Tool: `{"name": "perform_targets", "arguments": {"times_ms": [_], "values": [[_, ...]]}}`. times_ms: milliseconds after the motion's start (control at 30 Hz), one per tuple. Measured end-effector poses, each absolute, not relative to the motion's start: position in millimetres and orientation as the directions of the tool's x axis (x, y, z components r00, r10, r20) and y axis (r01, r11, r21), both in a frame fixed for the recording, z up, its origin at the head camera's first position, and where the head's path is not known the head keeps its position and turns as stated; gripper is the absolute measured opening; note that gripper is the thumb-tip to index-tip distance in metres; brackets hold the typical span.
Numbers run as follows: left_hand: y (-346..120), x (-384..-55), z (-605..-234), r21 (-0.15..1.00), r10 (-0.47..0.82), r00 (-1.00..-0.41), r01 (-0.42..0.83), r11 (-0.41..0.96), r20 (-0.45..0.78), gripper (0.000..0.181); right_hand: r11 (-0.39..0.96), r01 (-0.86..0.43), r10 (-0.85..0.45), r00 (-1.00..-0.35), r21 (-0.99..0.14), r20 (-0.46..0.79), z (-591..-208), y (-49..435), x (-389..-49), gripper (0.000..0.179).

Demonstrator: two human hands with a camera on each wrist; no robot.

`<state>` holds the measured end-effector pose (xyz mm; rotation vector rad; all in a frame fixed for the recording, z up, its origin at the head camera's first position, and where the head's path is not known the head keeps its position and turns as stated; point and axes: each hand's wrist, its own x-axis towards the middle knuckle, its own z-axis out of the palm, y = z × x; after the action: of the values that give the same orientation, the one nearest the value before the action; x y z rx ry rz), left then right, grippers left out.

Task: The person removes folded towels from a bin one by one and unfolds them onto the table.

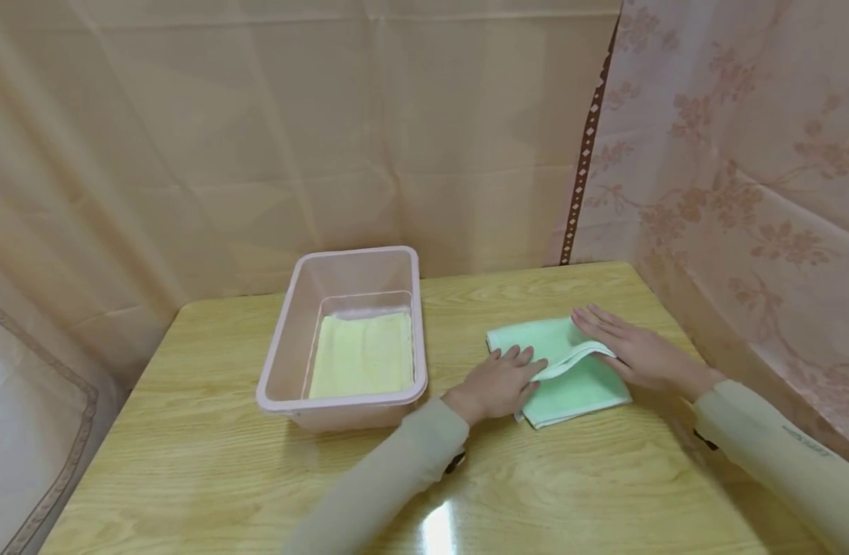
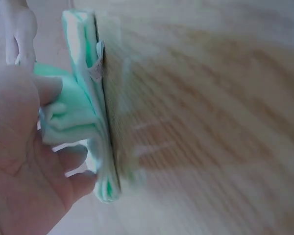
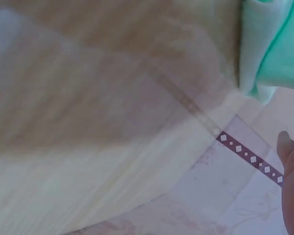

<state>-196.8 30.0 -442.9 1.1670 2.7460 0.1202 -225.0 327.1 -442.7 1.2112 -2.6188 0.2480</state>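
A mint-green towel [image 1: 577, 389] lies folded on the right part of the table, its upper layer raised in a flap whose edge runs between both hands. At the flap's left end, my left hand [image 1: 497, 383] pinches the cloth between thumb and fingers, as the left wrist view shows, where the green towel [image 2: 71, 105] bunches. My right hand [image 1: 635, 351] holds the flap's right end with long, nearly straight fingers on top; its thumb is mostly hidden. In the right wrist view, the raised towel edge [image 3: 279, 54] and a few fingertips [image 3: 285, 147] appear.
A pale pink plastic basin [image 1: 341, 403] stands left of the hands, with a folded yellow towel [image 1: 362, 354] flat on its bottom. Beneath is a wood-grain table [image 1: 209, 447]. Beige curtain cloth [image 1: 313, 139] hangs behind, and floral pink cloth [image 1: 764, 193] on the right.
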Motion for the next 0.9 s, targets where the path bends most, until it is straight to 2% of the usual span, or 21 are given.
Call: {"name": "perform_targets", "arguments": {"times_ms": [100,200,267,367,600,700,767,900], "values": [[31,-206,-444,0.162,0.658,-0.752,0.644,0.748,-0.048,0.049,0.713,-0.682,-0.654,-0.730,-0.163,0.198,-439,321,-236,0.064],[31,-213,-445,0.240,0.599,-0.800,0.573,0.783,-0.044,0.048,0.779,-0.559,-0.574,-0.818,-0.285,0.034,-437,315,-243,0.061],[31,-216,-446,0.274,0.579,-0.812,0.543,0.794,-0.067,0.048,0.813,-0.487,-0.533,-0.843,-0.318,-0.072,-437,313,-246,0.062],[30,-217,-446,0.288,0.576,-0.811,0.530,0.798,-0.103,0.047,0.832,-0.451,-0.514,-0.846,-0.322,-0.144,-439,310,-245,0.062],[26,-211,-428,0.316,0.607,-0.752,0.529,0.788,-0.255,0.048,0.810,-0.546,-0.575,-0.812,-0.215,-0.102,-428,308,-231,0.054],[25,-207,-418,0.346,0.623,-0.737,0.531,0.773,-0.262,0.043,0.815,-0.546,-0.568,-0.820,-0.194,-0.077,-416,307,-227,0.051],[25,-206,-411,0.352,0.624,-0.758,0.541,0.764,-0.190,0.039,0.825,-0.534,-0.550,-0.833,-0.183,-0.050,-408,307,-228,0.049],[27,-211,-404,0.413,0.540,-0.840,0.512,0.753,0.058,0.034,0.838,-0.515,-0.519,-0.854,-0.178,0.030,-397,305,-242,0.049]]}}
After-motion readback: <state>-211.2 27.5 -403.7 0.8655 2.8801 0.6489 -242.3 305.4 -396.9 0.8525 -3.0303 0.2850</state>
